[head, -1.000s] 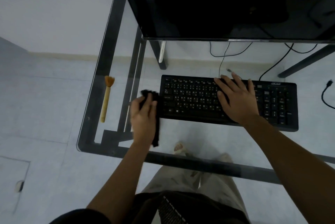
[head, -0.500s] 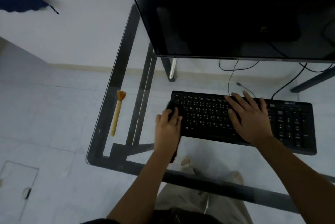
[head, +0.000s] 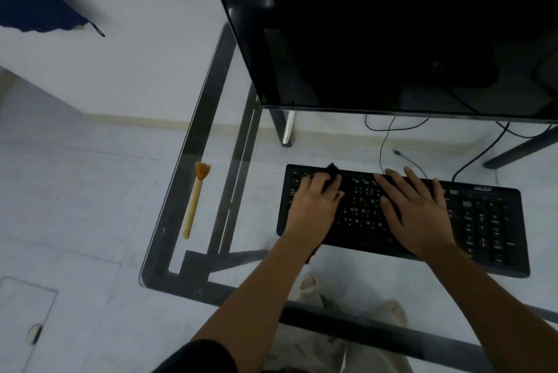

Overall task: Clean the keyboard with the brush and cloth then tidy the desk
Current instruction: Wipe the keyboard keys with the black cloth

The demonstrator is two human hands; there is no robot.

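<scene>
A black keyboard (head: 489, 221) lies on the glass desk (head: 169, 221) in front of the monitor. My left hand (head: 314, 203) holds a black cloth (head: 333, 170) and presses it onto the keyboard's left keys; a corner of the cloth pokes out past my fingers at the top row. My right hand (head: 416, 209) rests flat with spread fingers on the middle of the keyboard. A wooden brush (head: 194, 200) with orange bristles lies alone on the glass near the desk's left edge, well left of my hands.
A large dark monitor (head: 392, 31) overhangs the back of the desk. Cables (head: 383, 137) trail on the floor behind the keyboard. The desk's dark frame (head: 229, 191) shows through the glass. My legs and feet are visible below.
My left hand has carried the cloth from beside the keyboard's left edge up onto its left keys. My right hand stays on the keyboard. The camera view has shifted.
</scene>
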